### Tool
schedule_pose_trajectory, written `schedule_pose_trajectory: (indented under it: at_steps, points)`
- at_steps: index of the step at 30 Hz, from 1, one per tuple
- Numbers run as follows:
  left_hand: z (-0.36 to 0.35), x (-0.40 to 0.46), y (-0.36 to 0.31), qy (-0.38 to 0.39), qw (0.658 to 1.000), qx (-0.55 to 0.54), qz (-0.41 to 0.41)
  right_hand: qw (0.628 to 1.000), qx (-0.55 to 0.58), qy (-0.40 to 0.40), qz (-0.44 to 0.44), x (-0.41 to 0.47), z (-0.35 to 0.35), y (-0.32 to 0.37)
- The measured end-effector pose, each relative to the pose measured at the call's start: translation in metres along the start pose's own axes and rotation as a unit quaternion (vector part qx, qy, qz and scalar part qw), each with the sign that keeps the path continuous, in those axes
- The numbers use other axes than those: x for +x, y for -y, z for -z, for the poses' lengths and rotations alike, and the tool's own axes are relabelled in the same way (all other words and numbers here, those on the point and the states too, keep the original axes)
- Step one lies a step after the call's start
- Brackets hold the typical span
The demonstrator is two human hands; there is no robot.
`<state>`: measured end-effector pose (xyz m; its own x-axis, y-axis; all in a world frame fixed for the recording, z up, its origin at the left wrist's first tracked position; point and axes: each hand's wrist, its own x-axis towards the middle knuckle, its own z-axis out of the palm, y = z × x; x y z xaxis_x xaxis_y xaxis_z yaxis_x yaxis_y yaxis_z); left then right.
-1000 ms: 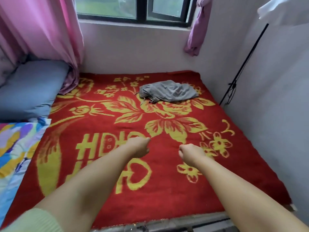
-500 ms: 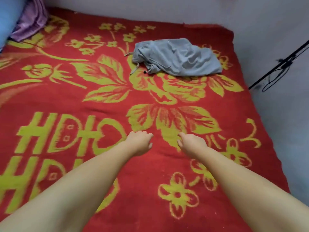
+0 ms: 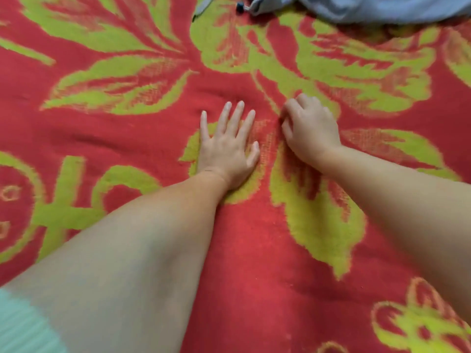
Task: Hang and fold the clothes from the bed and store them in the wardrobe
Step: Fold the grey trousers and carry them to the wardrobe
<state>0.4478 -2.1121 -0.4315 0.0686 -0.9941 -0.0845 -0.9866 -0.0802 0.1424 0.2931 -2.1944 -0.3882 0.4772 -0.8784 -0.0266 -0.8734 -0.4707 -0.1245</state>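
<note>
2 hands (image 3: 226,146), 1 grey garment (image 3: 382,6), 1 red blanket (image 3: 249,263), 1 pale-green sleeve (image 3: 23,329)

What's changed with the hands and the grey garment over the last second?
Both hands came down onto the red blanket. The left hand opened from a fist and now lies flat; the right hand rests with fingers curled, holding nothing. The view moved closer. The grey garment lies untouched as before.
</note>
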Motion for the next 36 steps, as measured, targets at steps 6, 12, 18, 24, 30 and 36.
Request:
schedule_pose_trajectory:
  at_steps: [6, 12, 18, 24, 30, 36]
  points:
    - [0.001, -0.005, 0.000, 0.040, 0.999, -0.022, -0.009, 0.998, -0.029, 0.009, -0.050, 0.096, -0.006, 0.005]
    - [0.007, 0.001, -0.001, 0.016, 1.000, -0.005, -0.021, 0.998, -0.053, 0.020, -0.030, 0.199, 0.009, -0.002]
    - [0.004, 0.014, 0.011, 0.041, 0.999, -0.026, -0.017, 0.996, -0.056, 0.053, -0.042, 0.256, 0.015, 0.004]
    - [0.000, 0.008, 0.013, 0.034, 0.999, -0.030, -0.010, 0.996, -0.040, 0.076, -0.036, 0.197, 0.004, 0.026]
    - [-0.008, 0.008, 0.010, 0.025, 0.999, -0.045, -0.004, 0.989, 0.000, 0.126, -0.083, 0.117, -0.014, 0.026]
    - [0.008, 0.009, 0.022, 0.020, 0.986, -0.164, 0.016, 0.950, 0.007, 0.309, -0.042, 0.007, -0.002, 0.053]
